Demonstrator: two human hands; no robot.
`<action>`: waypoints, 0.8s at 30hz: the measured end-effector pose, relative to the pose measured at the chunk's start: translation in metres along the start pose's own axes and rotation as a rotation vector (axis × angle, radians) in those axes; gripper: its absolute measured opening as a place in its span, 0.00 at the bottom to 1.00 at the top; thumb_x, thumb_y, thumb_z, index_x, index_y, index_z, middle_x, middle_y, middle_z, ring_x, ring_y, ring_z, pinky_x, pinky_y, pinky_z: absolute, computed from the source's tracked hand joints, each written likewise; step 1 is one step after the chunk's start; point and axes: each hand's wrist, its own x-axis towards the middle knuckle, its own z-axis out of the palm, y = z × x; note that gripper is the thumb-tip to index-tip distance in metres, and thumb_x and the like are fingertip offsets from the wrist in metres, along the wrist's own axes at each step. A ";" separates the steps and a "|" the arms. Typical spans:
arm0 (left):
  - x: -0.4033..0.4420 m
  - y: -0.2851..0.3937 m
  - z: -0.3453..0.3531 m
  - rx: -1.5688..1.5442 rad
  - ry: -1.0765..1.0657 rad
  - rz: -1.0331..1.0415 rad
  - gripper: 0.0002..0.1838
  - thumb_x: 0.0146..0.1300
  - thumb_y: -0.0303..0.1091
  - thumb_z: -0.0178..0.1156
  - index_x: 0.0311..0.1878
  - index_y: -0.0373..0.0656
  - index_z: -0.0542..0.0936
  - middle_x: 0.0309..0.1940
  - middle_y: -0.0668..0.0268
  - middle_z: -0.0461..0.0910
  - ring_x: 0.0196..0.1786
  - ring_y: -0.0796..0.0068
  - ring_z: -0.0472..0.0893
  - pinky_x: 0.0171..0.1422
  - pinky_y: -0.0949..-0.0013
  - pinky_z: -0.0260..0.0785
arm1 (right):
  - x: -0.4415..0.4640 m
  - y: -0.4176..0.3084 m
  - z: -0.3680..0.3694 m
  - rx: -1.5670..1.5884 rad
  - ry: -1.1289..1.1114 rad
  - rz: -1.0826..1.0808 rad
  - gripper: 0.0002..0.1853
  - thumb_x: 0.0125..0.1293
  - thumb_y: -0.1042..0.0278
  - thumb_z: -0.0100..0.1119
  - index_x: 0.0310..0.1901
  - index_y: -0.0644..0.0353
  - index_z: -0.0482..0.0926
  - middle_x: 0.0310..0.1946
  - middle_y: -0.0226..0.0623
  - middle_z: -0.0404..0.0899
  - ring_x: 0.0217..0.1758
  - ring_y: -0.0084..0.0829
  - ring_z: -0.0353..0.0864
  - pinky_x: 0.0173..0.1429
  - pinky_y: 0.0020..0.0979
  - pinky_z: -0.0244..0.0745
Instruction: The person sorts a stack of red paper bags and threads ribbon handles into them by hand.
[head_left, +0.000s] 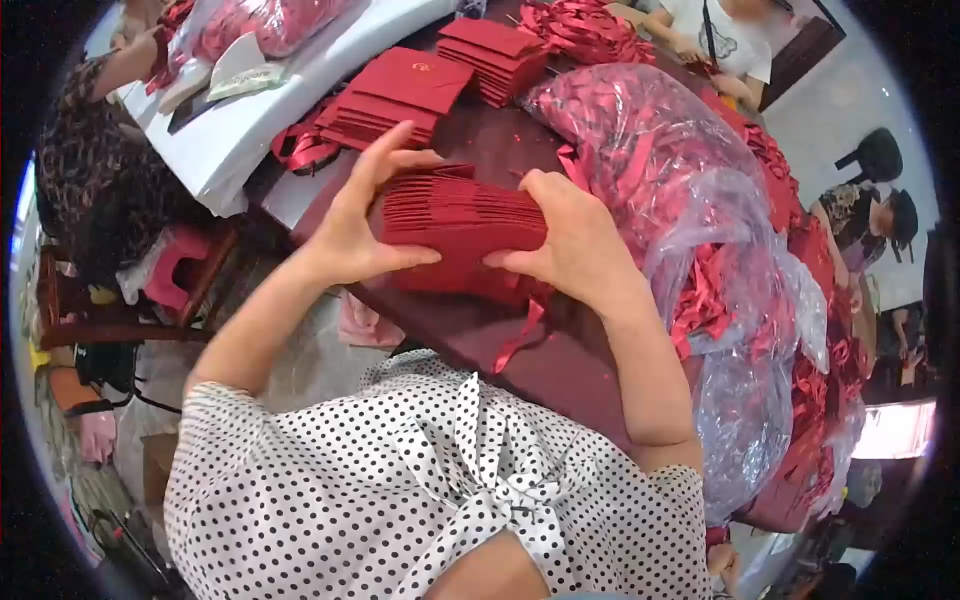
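Note:
Between my two hands is a thick stack of red envelopes (465, 215), its layered edges facing up. My left hand (350, 215) grips the left end, thumb across the front face and fingers behind. On the right end my right hand (575, 235) holds in the same way, thumb on the front. A red ribbon (522, 340) hangs below the stack near my right hand. Just beyond lie a pile of red envelopes (405, 90) with a small gold mark on top, and a second red pile (492, 60).
To the right, a large clear plastic bag (660, 150) full of red ribbons covers much of the dark red table (560, 375). A white table (240, 125) stands at the left. Other people sit at the far side and left. A pink stool (175, 270) is at the left.

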 end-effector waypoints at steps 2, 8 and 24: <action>-0.008 -0.024 0.033 -0.401 0.287 -0.045 0.65 0.34 0.36 0.80 0.73 0.42 0.46 0.64 0.57 0.64 0.65 0.63 0.68 0.68 0.62 0.59 | 0.001 0.001 0.000 0.032 -0.028 0.000 0.31 0.38 0.59 0.77 0.41 0.63 0.70 0.35 0.45 0.74 0.42 0.48 0.76 0.46 0.41 0.72; -0.002 -0.048 0.084 -0.550 0.417 -0.152 0.38 0.39 0.28 0.77 0.56 0.39 0.70 0.48 0.65 0.76 0.51 0.76 0.76 0.59 0.69 0.68 | 0.004 0.008 -0.004 0.053 0.020 0.030 0.27 0.40 0.64 0.76 0.38 0.62 0.69 0.34 0.45 0.74 0.41 0.48 0.76 0.44 0.42 0.74; 0.005 -0.050 0.104 -0.762 0.277 -0.252 0.24 0.46 0.23 0.72 0.49 0.39 0.76 0.44 0.70 0.82 0.46 0.81 0.79 0.55 0.72 0.72 | 0.004 -0.004 -0.047 -0.435 -0.090 -0.114 0.56 0.35 0.37 0.72 0.61 0.69 0.63 0.59 0.55 0.65 0.66 0.54 0.61 0.66 0.52 0.57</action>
